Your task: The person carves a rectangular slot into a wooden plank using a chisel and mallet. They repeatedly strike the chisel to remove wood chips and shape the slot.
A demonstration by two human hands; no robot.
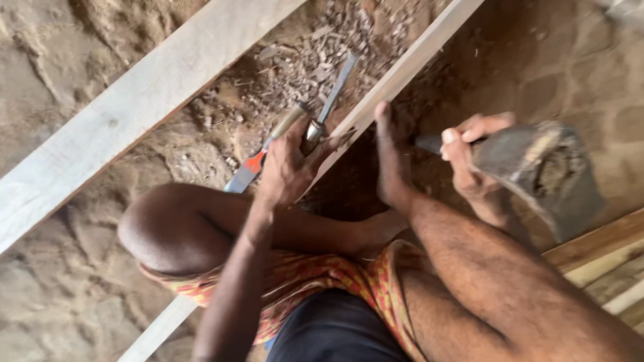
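1. The left hand (287, 164) is closed round a chisel (320, 117), gripping it at the metal collar. The blade runs up and to the right, away from the hand, over a litter of wood chips (315, 57).

2. The chisel's long axis lies almost parallel to the narrow plank (409, 67), which runs diagonally from lower left to upper right. The hand presses against the plank's near edge, at a dark notch in the wood.

3. The right hand (469, 161) is closed round the handle of a mallet (543, 174), a heavy, blurred block to the right of the chisel and apart from it. The mallet head lies right of and slightly below the chisel's handle end.

4. The left hand is the nearer one to the plank; the right is off to the side, past the foot (392, 157).

5. That bare foot rests on or against the plank, between the two hands, toes pointing up along it.

6. A second tool with an orange-marked handle (251, 167) lies on the ground just left of the left hand, partly hidden by it.

7. A wider plank (134, 107) lies parallel further left, on sandy ground (60, 47). More timber (604, 261) shows at the right edge.
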